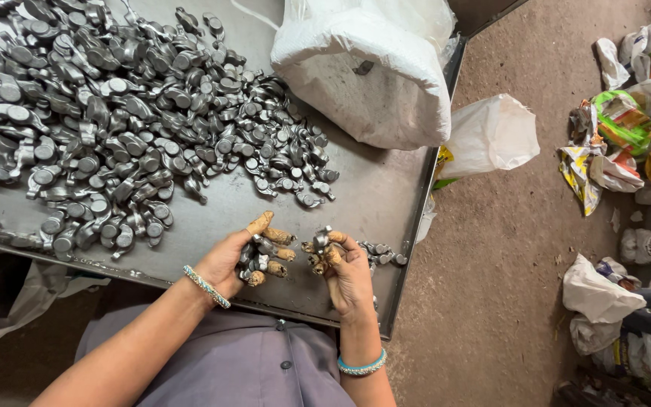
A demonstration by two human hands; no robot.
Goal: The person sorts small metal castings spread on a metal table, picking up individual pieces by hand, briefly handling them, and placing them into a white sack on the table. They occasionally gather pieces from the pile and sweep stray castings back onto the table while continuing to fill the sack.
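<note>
- While you are looking down, your left hand [236, 260] is curling its taped fingers [279, 236] around a clump of grey metal parts [259, 258] just above the tray's near edge [288, 310].
- Your right hand [344, 275] is pinching one small metal part [321, 241] between thumb and fingertips — its long axis is running roughly upright, rounded end pointing away from you.
- Both hands are sitting close together, not touching.
- Bare tray [371, 200] is lying ahead of your hands; the big pile of parts [122, 113] is spreading far left, the white sack [367, 71] far right.
</note>
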